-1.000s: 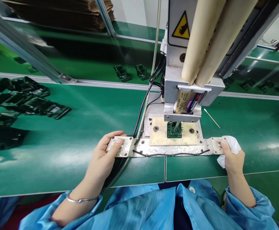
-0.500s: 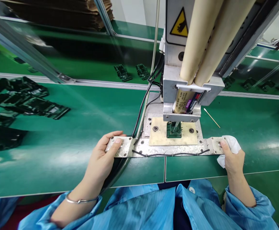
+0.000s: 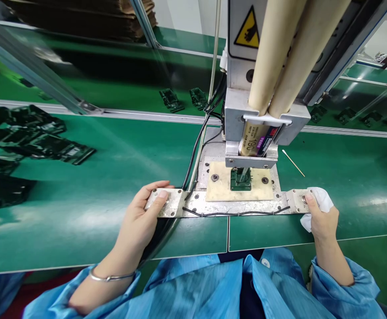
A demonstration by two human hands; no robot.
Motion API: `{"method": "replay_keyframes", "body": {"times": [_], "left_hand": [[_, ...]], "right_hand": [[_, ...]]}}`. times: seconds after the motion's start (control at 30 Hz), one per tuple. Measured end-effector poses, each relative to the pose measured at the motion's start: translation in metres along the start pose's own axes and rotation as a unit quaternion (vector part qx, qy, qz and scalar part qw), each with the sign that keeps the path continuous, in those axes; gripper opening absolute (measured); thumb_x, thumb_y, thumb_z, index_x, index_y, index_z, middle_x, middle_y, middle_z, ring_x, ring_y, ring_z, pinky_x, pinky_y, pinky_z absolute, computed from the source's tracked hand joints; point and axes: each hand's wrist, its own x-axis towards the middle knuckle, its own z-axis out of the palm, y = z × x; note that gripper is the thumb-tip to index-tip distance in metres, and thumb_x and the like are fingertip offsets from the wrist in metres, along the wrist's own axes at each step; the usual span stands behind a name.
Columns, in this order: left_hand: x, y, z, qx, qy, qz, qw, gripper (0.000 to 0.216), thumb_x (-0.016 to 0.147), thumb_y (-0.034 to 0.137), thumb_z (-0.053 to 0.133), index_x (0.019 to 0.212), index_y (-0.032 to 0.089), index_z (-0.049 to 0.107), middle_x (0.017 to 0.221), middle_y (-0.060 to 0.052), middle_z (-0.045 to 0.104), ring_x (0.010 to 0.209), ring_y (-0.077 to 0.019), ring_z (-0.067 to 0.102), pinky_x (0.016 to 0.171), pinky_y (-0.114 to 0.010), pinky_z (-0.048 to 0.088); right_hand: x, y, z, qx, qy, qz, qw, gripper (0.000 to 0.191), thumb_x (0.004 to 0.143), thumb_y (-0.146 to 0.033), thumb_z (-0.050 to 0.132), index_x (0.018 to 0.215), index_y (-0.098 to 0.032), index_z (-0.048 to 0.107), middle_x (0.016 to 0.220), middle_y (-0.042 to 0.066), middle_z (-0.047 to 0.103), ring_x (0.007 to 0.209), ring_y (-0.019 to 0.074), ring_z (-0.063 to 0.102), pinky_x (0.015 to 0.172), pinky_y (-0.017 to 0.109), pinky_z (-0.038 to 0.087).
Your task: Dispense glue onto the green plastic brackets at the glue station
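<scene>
My left hand (image 3: pixel 143 210) wraps round the metal button block (image 3: pixel 177 204) at the left end of a fixture bar, thumb over its button. At the other end, my right hand (image 3: pixel 324 221) presses its thumb on the right button block (image 3: pixel 295 199). A crumpled white cloth (image 3: pixel 324 199) is tucked in that hand, its fingers mostly hidden. Between the hands, a small green circuit board (image 3: pixel 240 181) sits on a cream plate (image 3: pixel 217 191). Directly above it is the dispensing head with two adhesive cartridges (image 3: pixel 255 138), a clear nozzle (image 3: pixel 244 172) reaching the board.
Several dark circuit boards (image 3: pixel 62 146) lie at the left. A cotton swab (image 3: pixel 293 162) rests right of the machine. Black cables (image 3: pixel 193 155) and a metal rod (image 3: pixel 214 57) run beside the column. More boards (image 3: pixel 171 101) lie beyond the metal rail (image 3: pixel 140 116).
Both hands stay on the button blocks, and the board and dispensing head keep their places. Only the camera view has shifted very slightly.
</scene>
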Motion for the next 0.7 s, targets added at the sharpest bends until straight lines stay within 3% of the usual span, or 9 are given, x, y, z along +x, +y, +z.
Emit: {"method": "replay_keyframes", "body": {"times": [0.2, 0.7], "left_hand": [[0.0006, 0.0009, 0.0012, 0.003, -0.001, 0.002, 1.000, 0.056, 0.071, 0.060, 0.080, 0.111, 0.023, 0.067, 0.105, -0.003, 0.072, 0.086, -0.0163, 0.062, 0.075, -0.021, 0.049], [-0.0031, 0.0043, 0.0042, 0.035, 0.003, 0.022, 0.999, 0.046, 0.080, 0.053, 0.073, 0.113, 0.021, 0.065, 0.109, -0.005, 0.071, 0.091, -0.0189, 0.064, 0.081, -0.025, 0.051]], "right_hand": [[0.0001, -0.0018, -0.0004, -0.007, 0.000, -0.002, 1.000, 0.057, 0.064, -0.063, 0.079, 0.095, -0.016, 0.074, 0.082, 0.007, 0.073, 0.079, 0.0269, 0.068, 0.075, 0.038, 0.055], [0.0002, -0.0069, 0.0005, -0.016, -0.002, -0.061, 0.998, 0.053, 0.069, -0.064, 0.075, 0.092, -0.016, 0.073, 0.083, 0.007, 0.072, 0.080, 0.0252, 0.067, 0.075, 0.036, 0.056]]}}
